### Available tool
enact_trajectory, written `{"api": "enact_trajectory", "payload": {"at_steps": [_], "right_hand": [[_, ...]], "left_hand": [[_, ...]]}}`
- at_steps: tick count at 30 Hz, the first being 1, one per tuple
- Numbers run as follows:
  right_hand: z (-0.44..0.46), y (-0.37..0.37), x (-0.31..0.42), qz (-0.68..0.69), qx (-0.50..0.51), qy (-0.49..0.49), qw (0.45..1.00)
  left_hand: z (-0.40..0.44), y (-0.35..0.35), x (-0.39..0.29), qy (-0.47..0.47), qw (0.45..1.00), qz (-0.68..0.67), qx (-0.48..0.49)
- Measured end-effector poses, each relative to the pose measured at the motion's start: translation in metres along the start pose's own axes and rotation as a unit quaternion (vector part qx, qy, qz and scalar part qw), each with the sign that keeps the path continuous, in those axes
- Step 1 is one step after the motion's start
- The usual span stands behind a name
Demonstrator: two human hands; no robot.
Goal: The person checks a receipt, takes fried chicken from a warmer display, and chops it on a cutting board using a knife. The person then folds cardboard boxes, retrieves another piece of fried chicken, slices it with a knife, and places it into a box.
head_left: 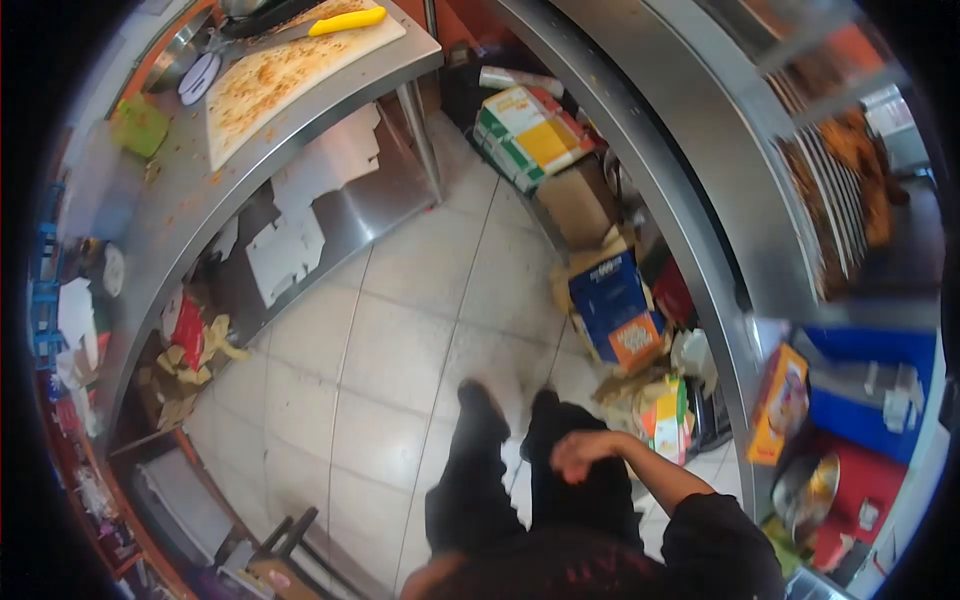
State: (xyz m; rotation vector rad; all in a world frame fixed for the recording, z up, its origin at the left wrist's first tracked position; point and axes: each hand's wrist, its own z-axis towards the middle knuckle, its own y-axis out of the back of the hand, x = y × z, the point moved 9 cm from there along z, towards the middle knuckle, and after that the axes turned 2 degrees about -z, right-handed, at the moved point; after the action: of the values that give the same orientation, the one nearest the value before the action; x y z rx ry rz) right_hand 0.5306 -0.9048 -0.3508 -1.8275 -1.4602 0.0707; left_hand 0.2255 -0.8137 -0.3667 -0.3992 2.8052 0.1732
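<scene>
My right hand (582,455) hangs in front of my dark trousers, blurred by motion, and I cannot make out its fingers or anything in them. My left hand is not seen; only a bit of skin shows at the bottom edge, left of my shirt. Up at the top left, a knife with a yellow handle (347,21) lies on a white cutting board (290,75) covered in brown crumbs. The board rests on a steel table (400,62), well away from my hand.
Flattened cardboard boxes (610,300) lie along the right, beneath a steel counter (655,130). Cooked meat (860,180) sits by a rack at the upper right. A blue bin (865,390) and an orange box (779,405) stand at the right. Tiled floor (400,330) stretches ahead.
</scene>
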Motion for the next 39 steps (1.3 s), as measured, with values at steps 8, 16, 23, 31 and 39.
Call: {"api": "enact_trajectory", "payload": {"at_steps": [8, 16, 23, 31, 39], "right_hand": [[0.073, 0.467, 0.139, -0.51, -0.561, -0.024, 0.651], [0.074, 0.557, 0.172, -0.431, -0.641, -0.087, 0.629], [0.058, 0.562, 0.174, -0.432, -0.585, -0.098, 0.68], [0.055, 0.59, 0.151, -0.554, -0.466, -0.19, 0.664], [0.024, 0.557, 0.203, -0.552, -0.612, -0.077, 0.562]], "left_hand": [[0.096, 0.001, -0.055, 0.058, 0.996, -0.057, -0.048], [0.142, -0.006, -0.081, 0.124, 0.987, -0.096, -0.043], [0.152, 0.002, -0.096, 0.134, 0.986, -0.094, -0.018], [0.142, 0.018, -0.104, 0.131, 0.988, -0.084, -0.005], [0.128, 0.022, -0.099, 0.14, 0.987, -0.081, 0.004]]}}
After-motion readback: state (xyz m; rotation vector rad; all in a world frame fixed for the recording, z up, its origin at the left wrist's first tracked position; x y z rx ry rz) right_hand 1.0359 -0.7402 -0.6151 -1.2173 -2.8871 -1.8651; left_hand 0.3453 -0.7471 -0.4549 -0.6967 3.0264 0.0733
